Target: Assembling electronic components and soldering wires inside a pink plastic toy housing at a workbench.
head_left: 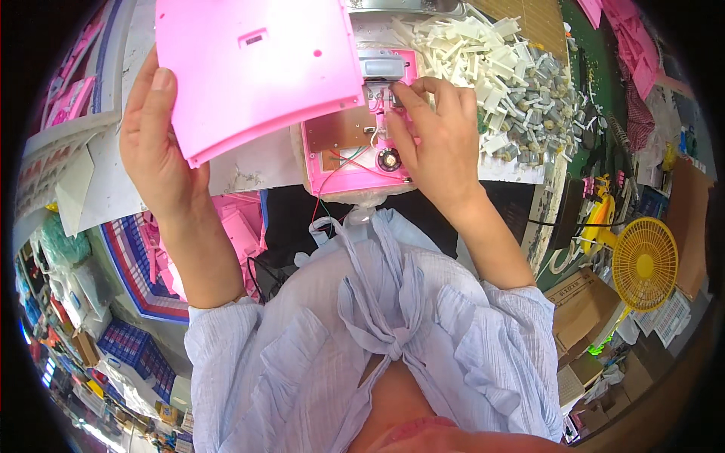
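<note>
My left hand [155, 128] grips a flat pink plastic panel [257, 75] by its left edge, thumb on top, and holds it tilted above the table. Partly under that panel lies an open pink housing [355, 180] with a brown board [340, 130], thin red and green wires, and a small round black part [389, 159] inside. My right hand [442, 136] is over the housing's right side. Its thumb and forefinger close near a small dark part beside a grey block [381, 66]; whatever sits between the fingertips is hidden.
Piles of white plastic pieces [461, 57] and grey parts [532, 98] cover the table to the right. A basket [143, 272] of pink parts stands below the table's left edge. At right are a yellow fan [644, 263] and cardboard boxes [585, 309].
</note>
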The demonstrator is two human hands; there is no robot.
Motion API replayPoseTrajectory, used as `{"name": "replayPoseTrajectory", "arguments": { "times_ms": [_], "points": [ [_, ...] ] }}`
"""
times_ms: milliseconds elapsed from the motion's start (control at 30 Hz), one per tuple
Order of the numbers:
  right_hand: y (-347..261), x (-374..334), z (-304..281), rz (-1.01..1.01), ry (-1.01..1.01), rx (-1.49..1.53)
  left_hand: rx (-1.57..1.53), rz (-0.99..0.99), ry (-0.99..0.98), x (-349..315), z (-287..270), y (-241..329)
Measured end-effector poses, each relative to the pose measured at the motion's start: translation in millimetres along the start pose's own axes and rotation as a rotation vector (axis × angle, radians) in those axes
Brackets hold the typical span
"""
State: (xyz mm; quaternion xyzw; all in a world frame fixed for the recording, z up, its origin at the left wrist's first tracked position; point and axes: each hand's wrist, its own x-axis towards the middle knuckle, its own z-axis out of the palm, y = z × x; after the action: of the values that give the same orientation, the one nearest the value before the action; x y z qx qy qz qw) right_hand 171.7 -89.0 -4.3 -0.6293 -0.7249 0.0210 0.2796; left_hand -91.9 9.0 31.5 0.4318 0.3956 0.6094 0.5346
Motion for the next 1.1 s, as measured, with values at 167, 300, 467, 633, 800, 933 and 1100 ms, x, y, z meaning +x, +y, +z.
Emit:
{"name": "replayPoseTrajectory", "arguments": {
  "times_ms": [167, 300, 467, 633, 800, 933, 1100],
  "points": [
    [14.7, 5.2, -29.4, 0.118, 0.069, 0.531, -0.091, -0.046, -0.018, -12.3, 7.3, -9.1],
    [-2.3, 12.2, -41.2, 0.431, -0.108, 1.197, -0.011, -0.129, -0.123, -26.6, 39.3, -23.4],
    [8.0, -27.4, -43.8, 0.426, -0.106, 0.873, 0.533, 0.037, -0.33, -49.5, 40.0, -34.2],
    [13.1, -62.6, -23.8, 0.345, -0.148, 0.497, 0.852, 0.138, -0.486, -55.2, 39.7, -42.9],
    [14.5, -44.1, -20.7, 0.322, -0.226, 0.518, 0.771, 0.04, -0.455, -52.0, 32.1, -46.1],
    [22.7, -38.8, -18.1, 0.202, -0.279, 0.506, 0.748, 0.014, -0.444, -60.5, 23.4, -46.8],
    [20.3, -32.5, -19.5, 0.117, -0.34, 0.375, 0.862, 0.059, -0.326, -78.3, 17.5, -54.1]
  ]
}}
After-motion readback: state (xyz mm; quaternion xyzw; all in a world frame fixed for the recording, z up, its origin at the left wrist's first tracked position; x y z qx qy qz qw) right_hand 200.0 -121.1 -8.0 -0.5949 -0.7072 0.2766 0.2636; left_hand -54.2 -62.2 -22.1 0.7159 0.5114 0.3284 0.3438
